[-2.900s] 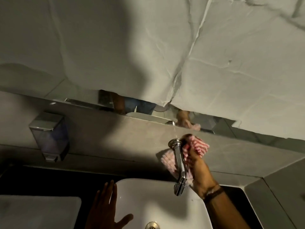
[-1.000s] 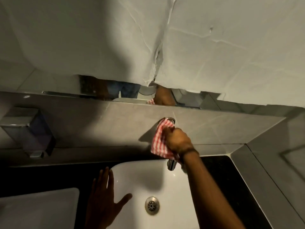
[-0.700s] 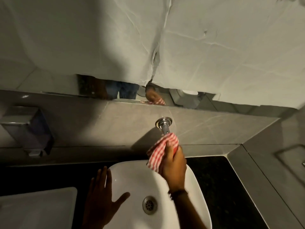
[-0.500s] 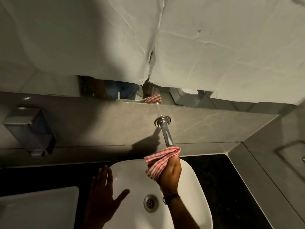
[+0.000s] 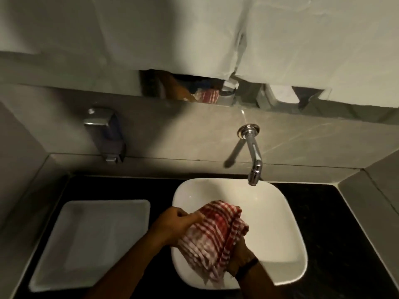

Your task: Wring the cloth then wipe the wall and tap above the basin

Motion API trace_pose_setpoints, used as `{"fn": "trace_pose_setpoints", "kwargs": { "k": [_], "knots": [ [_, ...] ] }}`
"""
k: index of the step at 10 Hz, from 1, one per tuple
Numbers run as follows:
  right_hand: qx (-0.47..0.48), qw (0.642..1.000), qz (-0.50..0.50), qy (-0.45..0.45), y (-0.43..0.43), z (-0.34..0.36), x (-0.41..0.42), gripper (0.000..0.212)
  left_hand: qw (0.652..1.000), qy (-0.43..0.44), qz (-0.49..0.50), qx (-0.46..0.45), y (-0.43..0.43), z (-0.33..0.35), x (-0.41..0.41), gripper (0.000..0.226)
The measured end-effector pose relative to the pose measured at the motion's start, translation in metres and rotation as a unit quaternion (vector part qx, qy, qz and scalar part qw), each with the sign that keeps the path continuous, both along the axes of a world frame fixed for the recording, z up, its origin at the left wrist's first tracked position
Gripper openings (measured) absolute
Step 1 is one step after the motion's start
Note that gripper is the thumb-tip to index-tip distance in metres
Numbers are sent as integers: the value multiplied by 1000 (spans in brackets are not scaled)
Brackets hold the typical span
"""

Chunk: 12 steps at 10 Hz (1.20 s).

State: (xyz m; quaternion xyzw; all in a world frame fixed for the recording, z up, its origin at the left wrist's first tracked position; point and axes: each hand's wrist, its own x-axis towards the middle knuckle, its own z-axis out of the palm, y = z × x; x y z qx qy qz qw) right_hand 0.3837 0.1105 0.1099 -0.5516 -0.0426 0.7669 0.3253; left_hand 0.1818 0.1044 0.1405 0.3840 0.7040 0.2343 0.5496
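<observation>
The red-and-white checked cloth [image 5: 216, 231] hangs bunched over the white basin [image 5: 280, 229], gripped between both hands; the left hand [image 5: 174, 227] clutches its upper edge; the right hand [image 5: 241, 257] grips from beneath; the chrome tap [image 5: 253, 156] juts from the grey tiled wall [image 5: 172, 134] above.

Pretty dim bathroom, light falling mostly on the middle of the grey tiled backsplash [image 5: 177, 134]. Black worktop [image 5: 336, 212] boxed in by grey tile on both sides. A soap dispenser [image 5: 108, 134] is mounted on the left, with a white rectangular tray [image 5: 95, 240] on the worktop below it. Creased white paper [image 5: 302, 39] covers most of the mirror [image 5: 248, 96], leaving only a bottom strip showing.
</observation>
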Motion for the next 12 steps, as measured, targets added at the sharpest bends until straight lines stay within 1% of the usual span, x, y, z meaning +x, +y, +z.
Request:
{"fn": "trace_pose_setpoints", "kwargs": {
  "k": [1, 2, 3, 4, 5, 6, 7, 8, 9, 10, 11, 12],
  "knots": [
    [-28, 994, 60, 92, 5, 13, -22, 96, 999, -27, 5, 17, -28, -6, -31, 27],
    [-50, 974, 133, 177, 3, 25, -54, 114, 993, -101, 55, 21, -56, -8, -67, 39],
    [-59, 937, 192, 284, -3, 29, -91, 139, 981, -156, 98, 58, -85, -12, -114, 48],
    [-21, 937, 234, 258, -5, 15, -134, 112, 977, -144, 95, 126, -105, -16, -154, 58],
    [115, 919, 377, -25, -1, -14, -188, 51, 979, -116, 82, 146, -123, -31, -196, 62],
    [267, 779, 514, -243, -5, -37, -239, 46, 992, 13, 64, 106, -134, -66, -232, 65],
    [299, 692, 564, -336, -11, -72, -276, 49, 989, 139, 10, 40, -136, -100, -250, 67],
    [248, 665, 591, -384, -10, -99, -296, 87, 987, 160, 24, -11, -134, -118, -253, 50],
    [249, 607, 617, -435, -5, -121, -303, 96, 963, 268, 6, 16, -129, -133, -250, 38],
    [286, 563, 615, -472, -7, -130, -309, 89, 904, 403, -140, -6, -126, -146, -251, 38],
    [340, 499, 622, -499, -7, -125, -306, 87, 837, 501, -212, -58, -119, -143, -248, 37],
    [379, 483, 619, -489, -17, -102, -302, 84, 806, 565, -177, 11, -124, -128, -234, 38]
  ]
}}
